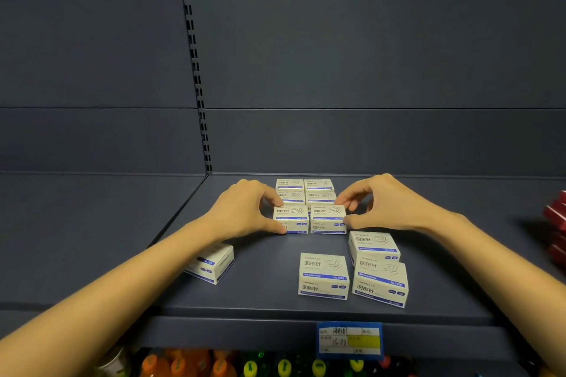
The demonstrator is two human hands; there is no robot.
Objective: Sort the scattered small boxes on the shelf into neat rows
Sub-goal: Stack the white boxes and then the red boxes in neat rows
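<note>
Ten small white-and-blue cardboard boxes (pixel 323 275) are counted on the grey metal shelf (pixel 263 306). Six are set in a block, two wide and three deep, near the back wall; four lie loose in front. The front left box (pixel 291 219) is pinched by the curled fingers and thumb of the left hand (pixel 245 208), and the front right box (pixel 327 219) likewise by the right hand (pixel 389 205). One tilted box (pixel 214 265) is partly hidden by the left forearm. A label (pixel 349 340), bottles (pixel 284 366) and red packs (pixel 556 217) are seen nearby.
</note>
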